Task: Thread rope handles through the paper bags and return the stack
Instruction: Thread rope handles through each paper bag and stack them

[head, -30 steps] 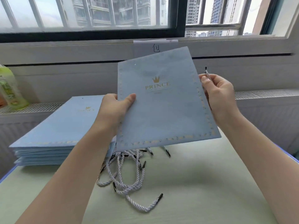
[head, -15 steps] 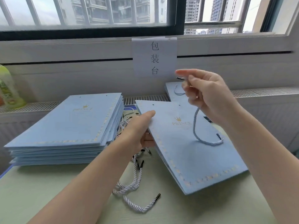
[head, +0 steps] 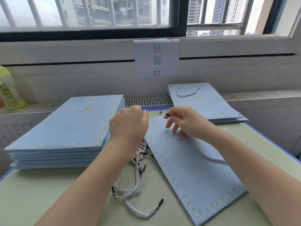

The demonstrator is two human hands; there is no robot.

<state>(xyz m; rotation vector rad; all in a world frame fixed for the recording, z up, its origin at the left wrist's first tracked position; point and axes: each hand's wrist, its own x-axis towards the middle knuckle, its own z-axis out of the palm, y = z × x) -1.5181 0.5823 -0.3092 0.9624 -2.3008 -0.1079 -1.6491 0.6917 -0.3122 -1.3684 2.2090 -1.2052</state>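
a: where's the bag being worked on?

b: paper bag [head: 193,168] lies flat on the table [head: 40,196], slanted, top edge pointing away toward the window, between the two forearms. light blue, thin, folded flat. looks light and fairly stiff as a sheet, but probably creases or slides if pushed, so pin it near the top edge beside the punch holes.

a: and the rope?

b: rope handle [head: 211,158] trails across the bag face under the right forearm, soft twisted cord, limp. only the black hard tip [head: 168,114] would steer well, so take hold there. that's what's happening.

a: hands?

b: right hand [head: 184,123] pinches the black tip between thumb and forefinger, just above the bag's top edge, other fingers fanned loosely down toward the paper. left hand [head: 128,126] sits at the bag's top left corner, fingers curled, back of hand to camera. can't tell whether it grips the bag edge or just rests there, fingertips hidden.

a: step?

b: my guess, lining the tip up with a hole. hole itself too small to make out clearly.

a: around it?

b: loose ropes [head: 135,185] in a tangle between bag and left forearm. unthreaded stack [head: 65,134] on the left, finished bags [head: 205,103] with a handle showing at far right. paper sign [head: 156,59] on the wall, green bottle [head: 9,92] far left.
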